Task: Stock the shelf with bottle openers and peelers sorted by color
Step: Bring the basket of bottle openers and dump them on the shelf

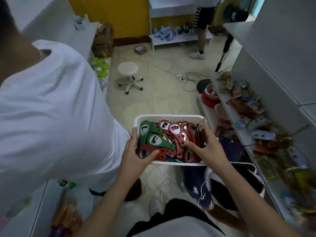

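I carry the white perforated plastic basket (pixel 171 118) of red and green plastic bottle openers (pixel 172 139), left hand (pixel 135 153) and right hand (pixel 207 147) gripping its sides, thumbs inside. I should keep it level nearing the shelf (pixel 239 134).

One white basket (pixel 171 118), two green bottle openers (pixel 154 138) on its left side, and a heap of red bottle openers (pixel 177 134), too tangled to count. Far off: one white stool (pixel 128 68). Two hands on the basket.
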